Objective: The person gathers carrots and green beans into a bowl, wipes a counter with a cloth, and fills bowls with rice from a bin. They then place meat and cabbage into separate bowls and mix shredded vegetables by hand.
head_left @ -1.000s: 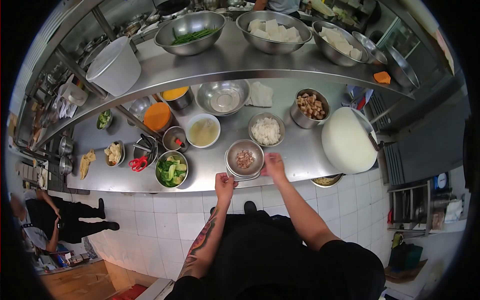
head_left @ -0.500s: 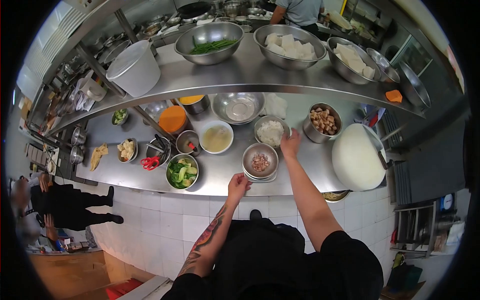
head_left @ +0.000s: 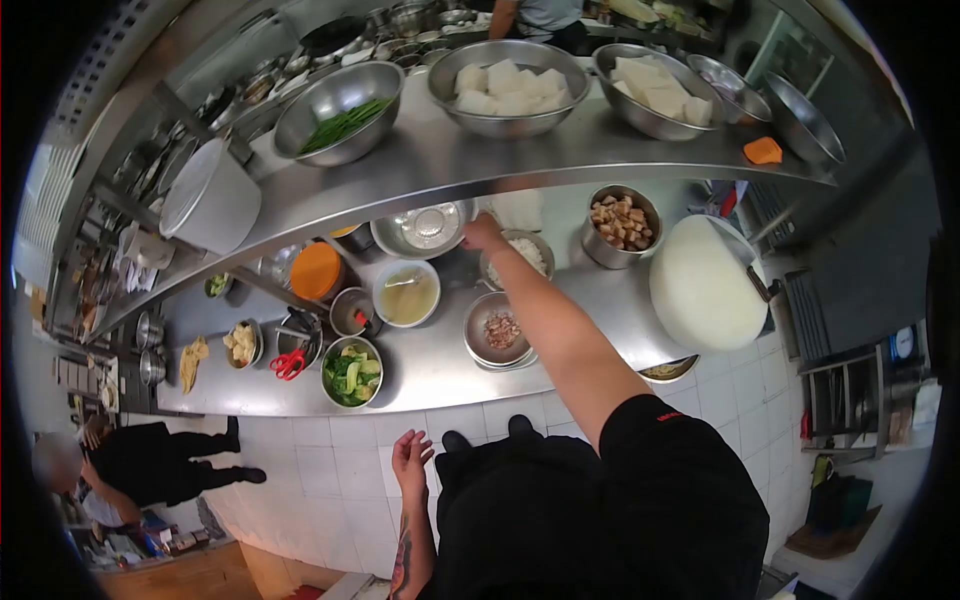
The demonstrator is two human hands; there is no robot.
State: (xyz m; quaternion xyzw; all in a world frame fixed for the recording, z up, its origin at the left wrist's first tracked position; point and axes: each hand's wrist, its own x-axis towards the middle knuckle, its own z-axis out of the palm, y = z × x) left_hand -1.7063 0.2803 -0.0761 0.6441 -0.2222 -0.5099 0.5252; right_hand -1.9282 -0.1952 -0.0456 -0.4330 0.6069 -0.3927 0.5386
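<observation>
My right hand (head_left: pixel 484 233) is stretched across the counter, its fingers closed at the right rim of a wide metal bowl (head_left: pixel 392 238) under the shelf. Below that forearm sits a bowl of white rice (head_left: pixel 526 258), partly covered by my arm. Nearer the front edge, a metal bowl (head_left: pixel 480 322) holds small pinkish-brown chopped pieces and rests on a low flat base, seemingly a scale. My left hand (head_left: pixel 411 460) hangs in the air before the counter, over the floor, with fingers loosely bent, apart and holding nothing.
A white bowl of pale liquid (head_left: pixel 407 293), greens (head_left: pixel 352 375) and red-handled scissors (head_left: pixel 289 364) stand left. To the right are a pot of brown chunks (head_left: pixel 622 226) and a big white tub (head_left: pixel 706 284). The overhead shelf (head_left: pixel 400 190) carries several bowls. A person (head_left: pixel 160 462) stands at far left.
My right hand has left the rice bowl and reached leftward and back to the wide metal bowl. My left hand has withdrawn from the bowl of chopped pieces toward my body. The view has shifted.
</observation>
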